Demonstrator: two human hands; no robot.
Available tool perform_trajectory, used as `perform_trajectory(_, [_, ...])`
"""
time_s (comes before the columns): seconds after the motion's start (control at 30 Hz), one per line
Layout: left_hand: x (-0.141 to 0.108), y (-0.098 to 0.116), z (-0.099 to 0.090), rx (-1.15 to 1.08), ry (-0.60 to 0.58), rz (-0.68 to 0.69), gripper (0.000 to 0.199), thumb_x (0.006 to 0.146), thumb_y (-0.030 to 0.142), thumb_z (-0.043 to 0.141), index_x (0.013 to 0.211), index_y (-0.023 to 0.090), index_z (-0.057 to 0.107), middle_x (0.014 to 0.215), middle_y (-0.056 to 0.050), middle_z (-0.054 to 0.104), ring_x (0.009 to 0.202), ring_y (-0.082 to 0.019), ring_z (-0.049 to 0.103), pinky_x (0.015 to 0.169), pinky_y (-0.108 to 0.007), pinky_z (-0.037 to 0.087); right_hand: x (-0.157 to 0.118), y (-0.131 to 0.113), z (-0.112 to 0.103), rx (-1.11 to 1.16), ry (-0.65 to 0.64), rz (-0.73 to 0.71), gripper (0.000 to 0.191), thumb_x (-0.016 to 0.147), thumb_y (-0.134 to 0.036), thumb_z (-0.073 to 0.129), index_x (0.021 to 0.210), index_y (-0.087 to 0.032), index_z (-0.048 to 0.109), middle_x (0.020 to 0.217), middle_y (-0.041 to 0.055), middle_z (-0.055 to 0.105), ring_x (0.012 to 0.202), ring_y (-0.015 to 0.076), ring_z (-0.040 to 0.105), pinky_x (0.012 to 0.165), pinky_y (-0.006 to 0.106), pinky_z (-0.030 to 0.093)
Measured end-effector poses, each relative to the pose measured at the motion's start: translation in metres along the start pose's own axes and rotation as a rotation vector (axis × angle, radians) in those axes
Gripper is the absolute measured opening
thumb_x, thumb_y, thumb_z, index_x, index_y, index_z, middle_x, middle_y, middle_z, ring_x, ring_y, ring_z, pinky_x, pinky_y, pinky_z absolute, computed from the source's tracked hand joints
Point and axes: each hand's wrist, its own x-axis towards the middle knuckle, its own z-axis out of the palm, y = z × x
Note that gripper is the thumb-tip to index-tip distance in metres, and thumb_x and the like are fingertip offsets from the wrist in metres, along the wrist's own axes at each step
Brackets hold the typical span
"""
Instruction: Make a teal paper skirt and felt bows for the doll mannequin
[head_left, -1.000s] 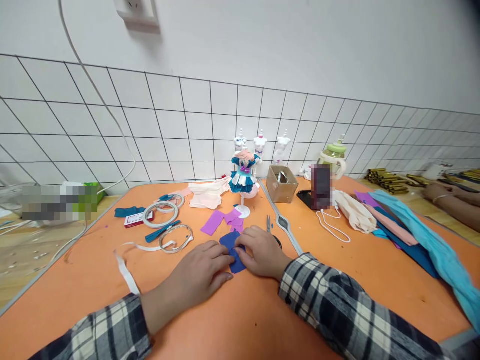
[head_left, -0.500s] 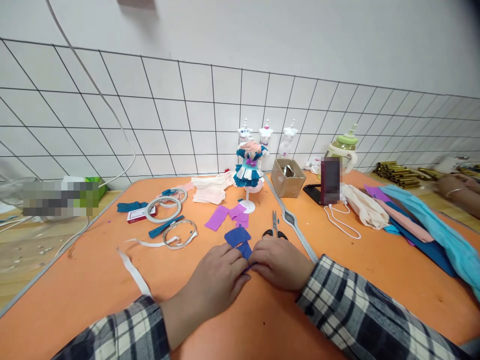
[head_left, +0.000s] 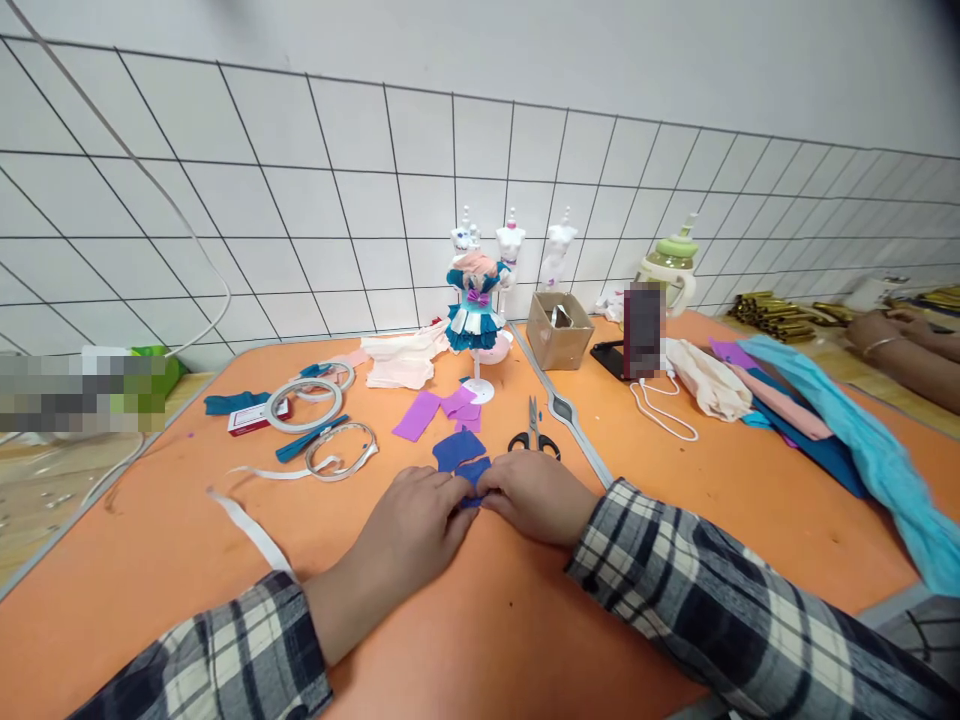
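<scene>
On the orange bench, the scissors' handles are now uncovered, hence reachable. Left of them, the near blue piece is pinched in closed fingers of left hand and right hand; far blue piece unheld.

Tabletop: open from near edge between the sleeves, up to left hand and right hand. Scissors, box obstruct beyond. Rings crowd far left corner; strips, right edge.
</scene>
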Motion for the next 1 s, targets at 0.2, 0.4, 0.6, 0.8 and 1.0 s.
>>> perform_trajectory(0.2, [0.0024, 0.0002, -0.0004, 0.038, 0.020, -0.024, 0.018, 0.093, 0.028, 0.052, 0.088, 0.022, 0.068, 0.085, -0.005, 0.069, 0.085, -0.024, 0.060, 0.076, -0.038, 0.042, -0.0002, -0.0015, 0.0000, -0.012, 0.037, 0.017, 0.013, 0.089, -0.021, 0.058, 0.085, -0.020, 0.070, 0.091, 0.0024, 0.067, 0.084, 0.0160, 0.060, 0.066, 0.026, 0.034])
perform_trajectory(0.4, [0.0034, -0.0008, -0.0019, 0.113, 0.005, -0.009, 0.019, 0.091, 0.025, 0.051, 0.087, 0.024, 0.069, 0.081, -0.003, 0.068, 0.083, -0.024, 0.059, 0.074, -0.039, 0.040, -0.0016, -0.0048, -0.0020, -0.036, 0.035, 0.035, 0.013, 0.091, -0.024, 0.056, 0.091, -0.022, 0.069, 0.090, 0.0010, 0.069, 0.085, 0.0167, 0.061, 0.064, 0.026, 0.033])
perform_trajectory(0.6, [0.0027, 0.0008, -0.0047, 0.104, 0.022, -0.009, 0.017, 0.091, 0.032, 0.055, 0.088, 0.022, 0.068, 0.080, -0.004, 0.068, 0.083, -0.024, 0.058, 0.075, -0.038, 0.041, -0.0012, -0.0044, -0.0053, -0.061, -0.019, 0.040, 0.019, 0.094, -0.027, 0.053, 0.094, -0.023, 0.072, 0.095, 0.0024, 0.070, 0.089, 0.0179, 0.062, 0.067, 0.026, 0.037])
perform_trajectory(0.8, [0.0043, -0.0018, -0.0005, 0.157, 0.015, 0.023, 0.020, 0.094, 0.031, 0.051, 0.092, 0.023, 0.070, 0.083, -0.003, 0.069, 0.083, -0.024, 0.058, 0.075, -0.040, 0.040, -0.0008, -0.0048, -0.0048, -0.088, -0.021, 0.035, 0.023, 0.096, -0.027, 0.050, 0.091, -0.023, 0.072, 0.094, 0.0033, 0.068, 0.085, 0.0172, 0.062, 0.065, 0.027, 0.038])
perform_trajectory(1.0, [0.0046, -0.0035, -0.0008, 0.153, 0.042, 0.032, 0.019, 0.093, 0.029, 0.053, 0.089, 0.024, 0.071, 0.079, -0.002, 0.068, 0.083, -0.024, 0.058, 0.075, -0.039, 0.039, -0.0013, -0.0060, -0.0061, -0.087, -0.013, 0.050, 0.018, 0.094, -0.028, 0.052, 0.098, -0.023, 0.069, 0.094, 0.0025, 0.070, 0.088, 0.0187, 0.064, 0.066, 0.026, 0.039])
